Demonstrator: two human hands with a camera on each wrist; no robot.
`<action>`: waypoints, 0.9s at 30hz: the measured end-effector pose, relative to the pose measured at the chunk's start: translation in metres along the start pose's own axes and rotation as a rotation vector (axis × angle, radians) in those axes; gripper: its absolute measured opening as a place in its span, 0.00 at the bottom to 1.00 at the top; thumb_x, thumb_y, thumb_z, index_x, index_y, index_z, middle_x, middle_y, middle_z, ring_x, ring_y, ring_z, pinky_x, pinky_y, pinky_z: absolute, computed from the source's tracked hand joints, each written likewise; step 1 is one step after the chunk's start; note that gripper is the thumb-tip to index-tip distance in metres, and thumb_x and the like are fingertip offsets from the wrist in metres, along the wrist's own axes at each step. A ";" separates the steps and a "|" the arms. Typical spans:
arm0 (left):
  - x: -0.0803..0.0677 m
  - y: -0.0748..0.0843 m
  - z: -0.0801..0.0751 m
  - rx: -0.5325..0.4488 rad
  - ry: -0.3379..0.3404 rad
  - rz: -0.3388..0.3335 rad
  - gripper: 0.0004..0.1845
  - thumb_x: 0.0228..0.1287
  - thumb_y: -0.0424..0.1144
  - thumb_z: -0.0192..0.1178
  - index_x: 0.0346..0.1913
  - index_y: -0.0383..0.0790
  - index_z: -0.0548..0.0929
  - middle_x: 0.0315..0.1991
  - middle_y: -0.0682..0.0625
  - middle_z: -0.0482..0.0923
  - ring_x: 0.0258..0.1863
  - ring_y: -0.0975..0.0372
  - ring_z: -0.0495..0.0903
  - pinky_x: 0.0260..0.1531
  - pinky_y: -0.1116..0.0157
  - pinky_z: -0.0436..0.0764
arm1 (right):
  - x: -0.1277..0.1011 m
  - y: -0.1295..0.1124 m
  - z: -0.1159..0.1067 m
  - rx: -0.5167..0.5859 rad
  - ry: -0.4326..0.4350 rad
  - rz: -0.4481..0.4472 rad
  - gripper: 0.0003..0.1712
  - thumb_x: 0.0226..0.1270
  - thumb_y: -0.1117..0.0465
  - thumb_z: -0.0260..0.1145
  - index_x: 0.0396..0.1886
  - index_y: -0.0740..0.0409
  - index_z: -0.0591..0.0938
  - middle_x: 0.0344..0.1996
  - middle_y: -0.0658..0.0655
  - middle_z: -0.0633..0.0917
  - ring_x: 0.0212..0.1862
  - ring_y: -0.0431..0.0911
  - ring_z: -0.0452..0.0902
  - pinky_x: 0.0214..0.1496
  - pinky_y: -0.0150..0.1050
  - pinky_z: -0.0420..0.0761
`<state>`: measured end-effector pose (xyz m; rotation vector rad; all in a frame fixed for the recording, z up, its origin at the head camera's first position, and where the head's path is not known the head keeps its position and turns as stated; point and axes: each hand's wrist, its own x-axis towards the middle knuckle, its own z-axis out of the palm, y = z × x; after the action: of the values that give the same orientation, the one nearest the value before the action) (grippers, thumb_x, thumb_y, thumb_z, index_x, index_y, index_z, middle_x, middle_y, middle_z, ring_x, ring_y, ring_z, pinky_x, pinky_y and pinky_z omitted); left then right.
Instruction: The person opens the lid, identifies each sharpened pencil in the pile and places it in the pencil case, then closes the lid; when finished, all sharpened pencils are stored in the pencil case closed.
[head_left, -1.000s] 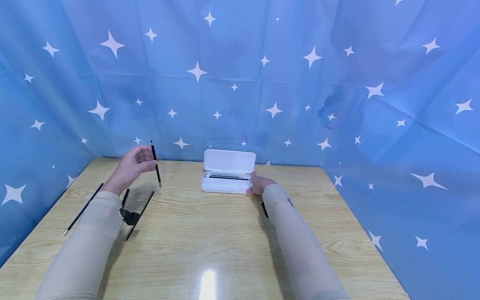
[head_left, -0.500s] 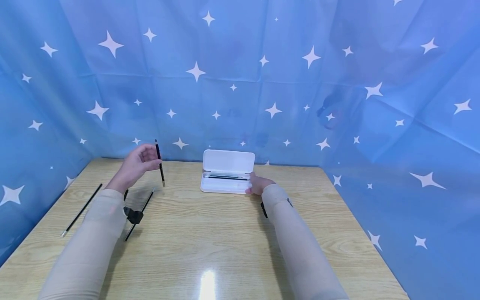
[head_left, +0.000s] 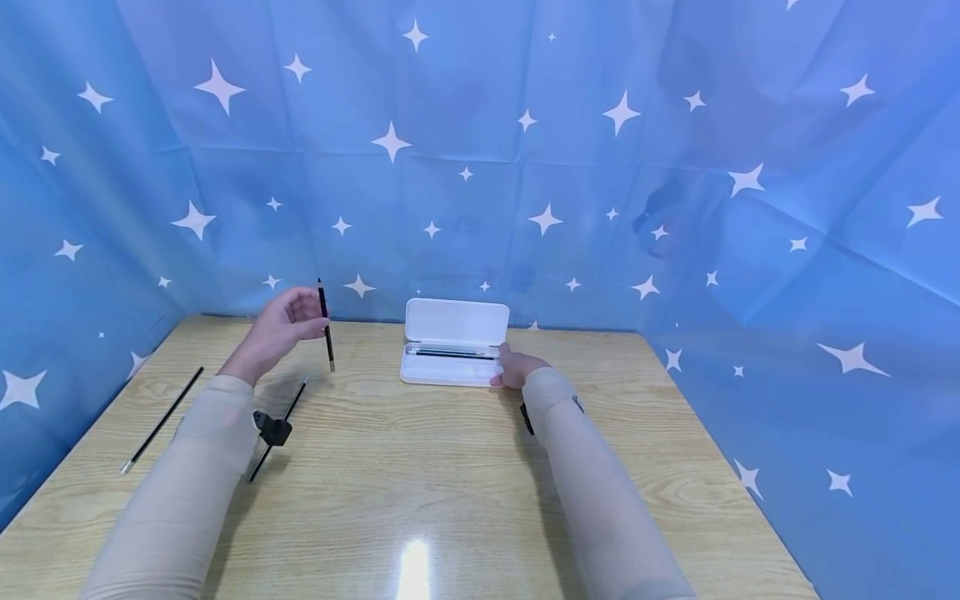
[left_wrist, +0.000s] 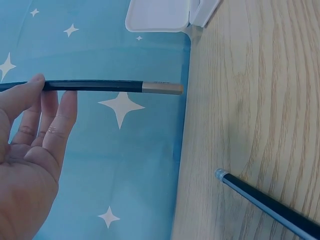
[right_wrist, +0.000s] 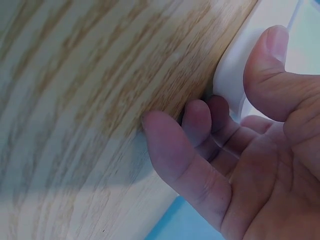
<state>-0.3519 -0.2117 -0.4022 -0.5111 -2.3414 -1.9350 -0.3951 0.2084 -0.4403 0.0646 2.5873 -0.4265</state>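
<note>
My left hand (head_left: 300,318) is raised above the table's left part and pinches a black pencil (head_left: 326,327) near its top, gold end hanging down. In the left wrist view the pencil (left_wrist: 100,86) lies across the fingertips (left_wrist: 37,80). An open white pencil case (head_left: 450,371) sits at the back middle with its lid (head_left: 457,321) upright and dark pencils (head_left: 450,352) inside. My right hand (head_left: 513,368) holds the case's right end, thumb (right_wrist: 270,60) on the white rim (right_wrist: 235,70) and fingers curled against its side.
Two more black pencils lie on the wooden table (head_left: 420,467): one (head_left: 162,419) near the left edge, another (head_left: 288,408) under my left forearm, also seen as a dark pencil (left_wrist: 270,202) in the left wrist view. Blue starred cloth (head_left: 525,150) walls in the table on three sides.
My left hand has carried the pencil a little to the right, toward the case. The right hand and the case have stayed put.
</note>
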 end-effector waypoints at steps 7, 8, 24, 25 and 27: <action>0.001 0.002 0.005 -0.017 0.009 0.019 0.15 0.70 0.30 0.64 0.55 0.41 0.75 0.48 0.47 0.77 0.44 0.62 0.78 0.46 0.65 0.85 | 0.000 0.001 0.000 -0.011 -0.002 -0.014 0.52 0.77 0.48 0.59 0.83 0.49 0.35 0.82 0.59 0.48 0.80 0.56 0.44 0.79 0.56 0.52; 0.002 0.002 0.005 -0.019 0.010 0.019 0.15 0.70 0.30 0.64 0.55 0.41 0.75 0.48 0.47 0.77 0.45 0.62 0.78 0.46 0.66 0.85 | 0.000 0.001 0.000 -0.007 -0.001 -0.011 0.52 0.77 0.47 0.59 0.83 0.49 0.34 0.82 0.59 0.48 0.81 0.56 0.44 0.79 0.56 0.51; 0.010 0.007 0.016 -0.015 -0.003 0.005 0.17 0.70 0.31 0.64 0.58 0.40 0.74 0.50 0.47 0.77 0.49 0.62 0.77 0.46 0.67 0.85 | 0.000 0.003 0.001 0.071 -0.004 -0.007 0.52 0.77 0.49 0.59 0.83 0.45 0.34 0.82 0.57 0.44 0.81 0.57 0.39 0.79 0.58 0.49; 0.010 0.007 0.016 -0.013 -0.005 0.003 0.17 0.70 0.31 0.64 0.58 0.40 0.73 0.50 0.47 0.77 0.49 0.62 0.77 0.46 0.67 0.85 | 0.000 0.004 0.002 0.080 -0.005 -0.010 0.52 0.78 0.49 0.59 0.83 0.45 0.34 0.82 0.56 0.44 0.81 0.57 0.39 0.79 0.58 0.49; 0.011 0.008 0.018 -0.011 -0.008 -0.003 0.17 0.70 0.31 0.64 0.58 0.39 0.73 0.49 0.50 0.77 0.49 0.62 0.77 0.46 0.67 0.85 | -0.001 0.004 0.002 0.093 -0.007 -0.014 0.52 0.78 0.50 0.59 0.83 0.45 0.34 0.82 0.56 0.43 0.81 0.57 0.38 0.79 0.58 0.48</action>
<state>-0.3570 -0.1912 -0.3960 -0.5167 -2.3389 -1.9518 -0.3931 0.2115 -0.4430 0.0773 2.5609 -0.5517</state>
